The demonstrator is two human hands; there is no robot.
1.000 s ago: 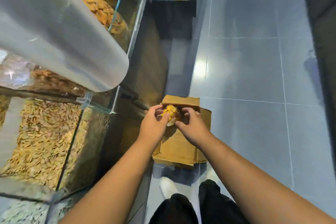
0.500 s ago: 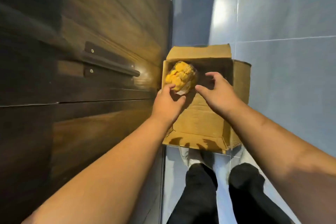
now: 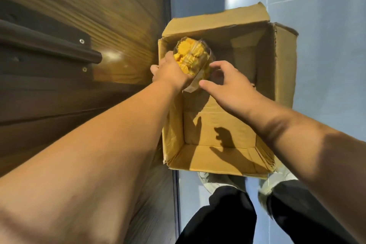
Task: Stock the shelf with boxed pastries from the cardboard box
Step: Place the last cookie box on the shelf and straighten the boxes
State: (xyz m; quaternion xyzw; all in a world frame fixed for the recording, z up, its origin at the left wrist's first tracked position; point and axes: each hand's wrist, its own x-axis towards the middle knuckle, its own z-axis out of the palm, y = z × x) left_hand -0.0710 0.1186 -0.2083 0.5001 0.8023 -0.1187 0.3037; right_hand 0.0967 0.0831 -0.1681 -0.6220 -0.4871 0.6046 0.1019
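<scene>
Two grips in view, both bare hands, reaching down over an open carton (image 3: 217, 130).

Left grip (image 3: 170, 71): fingers curled round a clear pack (image 3: 190, 55) of yellow pastries, holding it from the left and near side. Pack is tilted, with its far end higher in the view. It sits above the far-left corner of the carton, clear of the bottom.

Right grip (image 3: 231, 83): wide, fingers spread and loosely bent, holding nothing. Its thumb tip lies at the near end of the pack and its fingertips lie just beside the pack's right edge. Contact at either point: cannot tell.

Carton: stands on the grey tiled floor (image 3: 326, 6) with all four flaps folded outward. Its left wall is just beside a wooden cabinet front (image 3: 99, 16). Shadows of both hands fall on the carton's bottom and near flap.

Cabinet: fills the left of the view and carries a dark bar handle (image 3: 59, 45) with visible screws. This part is motion-blurred.

Near edge: two pale shoes (image 3: 217, 180) and dark trousers (image 3: 217, 220), the shoes partly under the carton's near flap.
</scene>
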